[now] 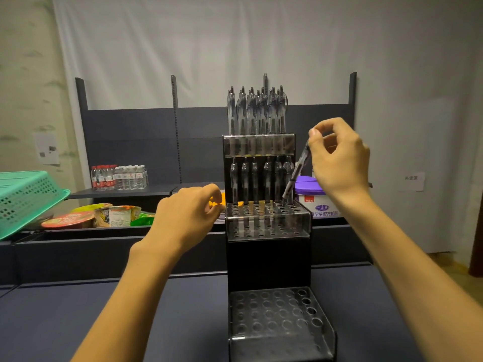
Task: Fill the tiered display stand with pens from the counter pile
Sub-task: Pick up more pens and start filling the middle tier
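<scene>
The right hand (pixel 339 158) pinches one tilted pen (pixel 296 173) over the three-tiered stand (pixel 269 257), six pens in its middle row, while the left hand (pixel 185 218), fingers loosely curled, holds nothing.

Right hand (pixel 339 158) raised, fingertips pinching — left hand (pixel 187 218) loosely curled, forearms extended

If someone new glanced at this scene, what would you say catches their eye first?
Probably the black tiered display stand at centre, its top tier packed with upright pens and its bottom tier bare. Next, the right hand pinching a tilted pen over the middle tier, then the green basket at far left.
</scene>
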`<state>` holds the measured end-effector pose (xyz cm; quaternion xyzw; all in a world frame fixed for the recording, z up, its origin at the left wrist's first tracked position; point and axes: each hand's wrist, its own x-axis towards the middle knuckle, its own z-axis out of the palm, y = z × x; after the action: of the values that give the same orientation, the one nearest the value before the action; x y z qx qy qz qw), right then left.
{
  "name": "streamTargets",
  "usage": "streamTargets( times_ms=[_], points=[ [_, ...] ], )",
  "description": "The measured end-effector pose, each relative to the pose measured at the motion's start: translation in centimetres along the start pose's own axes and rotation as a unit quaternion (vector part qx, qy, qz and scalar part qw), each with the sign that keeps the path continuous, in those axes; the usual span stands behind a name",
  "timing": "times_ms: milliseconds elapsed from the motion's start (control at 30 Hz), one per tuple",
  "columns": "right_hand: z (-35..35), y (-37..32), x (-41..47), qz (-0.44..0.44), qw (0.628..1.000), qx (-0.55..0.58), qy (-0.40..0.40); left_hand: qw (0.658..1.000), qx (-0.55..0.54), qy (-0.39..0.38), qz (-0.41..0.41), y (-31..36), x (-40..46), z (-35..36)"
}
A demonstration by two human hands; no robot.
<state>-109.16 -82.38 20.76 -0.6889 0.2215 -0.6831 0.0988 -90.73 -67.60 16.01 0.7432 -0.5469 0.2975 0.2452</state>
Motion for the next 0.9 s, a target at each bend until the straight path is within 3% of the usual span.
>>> streamTargets(
  times_ms=[333, 600, 900],
  points=[
    [1.5, -0.4, 0.4, -0.022, 0.996, -0.036, -0.079, 0.999, 0.025, -0.039, -0.013, -0.4, -0.3, 0.4],
    [2.6, -0.6, 0.9, -0.131, 0.961, -0.218, -0.106, 0.999, 0.01, -0.044, -0.016, -0.7, -0.2, 0.8],
    [2.7, -0.4, 1.0, -0.123, 0.949, -0.253, -0.141, 0.999, 0.001, -0.043, -0.019, -1.1, 0.2, 0.8]
  ],
)
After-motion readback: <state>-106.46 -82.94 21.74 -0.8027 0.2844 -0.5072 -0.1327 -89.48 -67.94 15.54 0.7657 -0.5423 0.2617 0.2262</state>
